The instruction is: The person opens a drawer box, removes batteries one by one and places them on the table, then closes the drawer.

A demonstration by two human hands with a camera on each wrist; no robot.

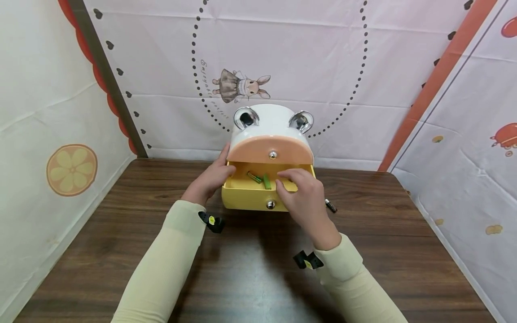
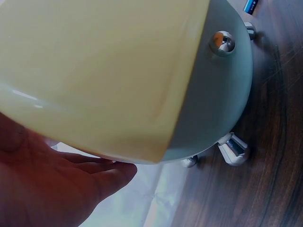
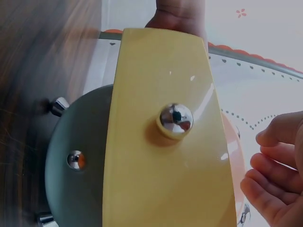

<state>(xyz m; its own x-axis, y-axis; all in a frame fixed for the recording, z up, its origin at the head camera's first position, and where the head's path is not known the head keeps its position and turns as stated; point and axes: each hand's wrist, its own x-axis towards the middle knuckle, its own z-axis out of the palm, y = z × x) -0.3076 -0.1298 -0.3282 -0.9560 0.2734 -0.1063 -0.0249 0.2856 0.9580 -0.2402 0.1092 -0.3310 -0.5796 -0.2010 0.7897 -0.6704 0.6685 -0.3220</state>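
Observation:
A small drawer cabinet (image 1: 271,120) with a white rounded top has its yellow drawer (image 1: 246,198) pulled out. Inside the drawer lie a green battery (image 1: 254,177) and a second green stick-like battery (image 1: 267,181). My left hand (image 1: 208,180) rests along the cabinet's left side, thumb at the drawer's edge; in the left wrist view its fingers (image 2: 111,179) lie straight against the side. Above the drawer's right part hovers my right hand (image 1: 304,202), fingers loosely bent, thumb and forefinger apart, nothing seen between them. It partly hides the drawer's inside.
A black battery (image 1: 331,206) lies on the wooden table (image 1: 383,233), right of the cabinet. The peach upper drawer (image 1: 252,150) and the grey-green lower front (image 3: 78,189) are closed. Printed cloth (image 1: 323,54) hangs behind and at both sides.

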